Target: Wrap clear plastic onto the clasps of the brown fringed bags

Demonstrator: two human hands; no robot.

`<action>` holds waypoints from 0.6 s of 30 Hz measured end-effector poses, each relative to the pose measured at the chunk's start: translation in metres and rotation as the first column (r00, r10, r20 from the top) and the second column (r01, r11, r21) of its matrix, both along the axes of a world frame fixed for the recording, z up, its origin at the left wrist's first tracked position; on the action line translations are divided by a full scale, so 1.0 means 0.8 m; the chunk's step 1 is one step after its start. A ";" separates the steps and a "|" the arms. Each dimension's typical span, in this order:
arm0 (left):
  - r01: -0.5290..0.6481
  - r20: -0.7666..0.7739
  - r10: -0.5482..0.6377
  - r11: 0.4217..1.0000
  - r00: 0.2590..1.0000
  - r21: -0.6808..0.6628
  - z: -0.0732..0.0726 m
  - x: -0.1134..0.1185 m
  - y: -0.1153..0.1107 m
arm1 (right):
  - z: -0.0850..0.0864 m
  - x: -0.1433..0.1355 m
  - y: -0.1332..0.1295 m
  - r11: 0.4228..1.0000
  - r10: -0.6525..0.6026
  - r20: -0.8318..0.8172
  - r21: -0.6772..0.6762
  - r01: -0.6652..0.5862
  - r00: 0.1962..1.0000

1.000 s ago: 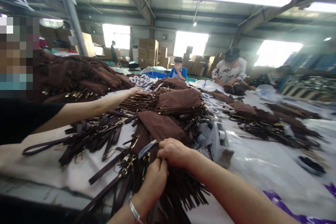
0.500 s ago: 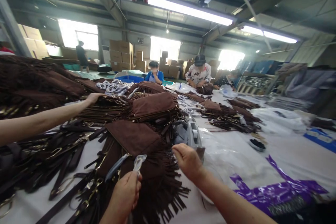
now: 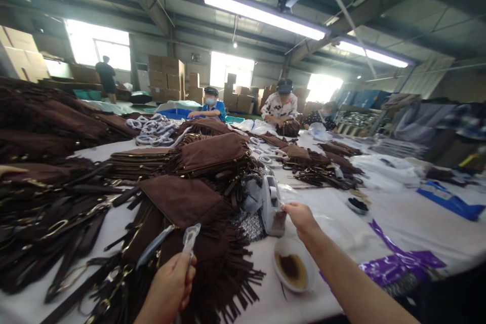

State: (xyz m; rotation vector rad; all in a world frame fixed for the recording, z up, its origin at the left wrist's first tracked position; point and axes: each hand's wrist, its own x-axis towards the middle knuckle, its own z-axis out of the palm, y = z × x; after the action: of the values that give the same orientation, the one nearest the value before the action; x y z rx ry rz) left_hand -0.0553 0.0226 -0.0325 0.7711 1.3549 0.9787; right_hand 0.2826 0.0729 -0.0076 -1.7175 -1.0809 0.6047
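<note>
In front of me my left hand [image 3: 171,283] is closed around a strip wrapped in clear plastic [image 3: 191,237], held upright over a brown fringed bag [image 3: 186,200]. A grey tape dispenser [image 3: 270,205] stands right of the bag. The fingers of my right hand [image 3: 299,217] are pinched together at the dispenser's right side; whatever they hold is too small to make out. A wrapped grey strap [image 3: 155,247] lies on the bag left of the plastic-covered strip.
Stacked brown bags [image 3: 212,152] and dark straps [image 3: 64,228] fill the left. A white bowl [image 3: 306,266] with dark residue and purple packaging [image 3: 404,266] lie right. Another person's hand [image 3: 13,169] shows at the left edge. People sit across the table.
My right hand has moved right, from the fringe area to the dispenser's side, uncovering the bowl. The other person's arm at left has drawn back. My left hand keeps its grip.
</note>
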 end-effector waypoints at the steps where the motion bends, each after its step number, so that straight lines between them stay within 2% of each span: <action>1: 0.010 0.003 -0.010 1.000 1.000 -0.006 -0.003 -0.002 0.001 | 0.002 -0.002 -0.010 1.000 -0.018 0.003 -0.017 0.018 1.000; 5: 0.009 0.005 -0.009 1.000 1.000 0.007 -0.006 -0.002 0.002 | -0.001 -0.012 -0.041 0.989 0.001 0.005 -0.149 0.000 1.000; 8: -0.005 0.009 0.005 0.999 1.000 0.043 0.000 0.004 0.000 | -0.005 -0.013 -0.041 0.974 0.033 0.056 -0.226 -0.019 0.998; 13: 0.013 -0.029 -0.011 0.995 1.000 0.099 0.001 0.003 -0.005 | 0.005 -0.010 -0.042 0.974 0.120 0.268 -0.218 -0.061 0.956; 15: 0.031 -0.105 -0.014 0.986 0.994 0.165 -0.004 -0.002 -0.008 | 0.013 -0.022 -0.050 0.961 0.227 0.315 -0.226 -0.159 0.922; 16: 0.045 -0.161 -0.011 0.977 0.987 0.210 -0.006 -0.004 -0.009 | 0.017 -0.034 -0.054 0.934 0.326 0.312 -0.252 -0.253 0.892; 18: 0.090 -0.300 0.001 0.953 0.954 0.291 -0.007 -0.009 -0.013 | 0.025 -0.068 -0.060 0.834 0.528 0.189 -0.301 -0.463 0.828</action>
State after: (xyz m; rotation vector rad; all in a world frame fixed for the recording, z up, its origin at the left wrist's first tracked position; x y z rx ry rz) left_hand -0.0627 0.0125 -0.0383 1.2160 1.4527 1.0788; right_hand 0.2284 0.0247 0.0126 -1.7583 -1.7433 0.8801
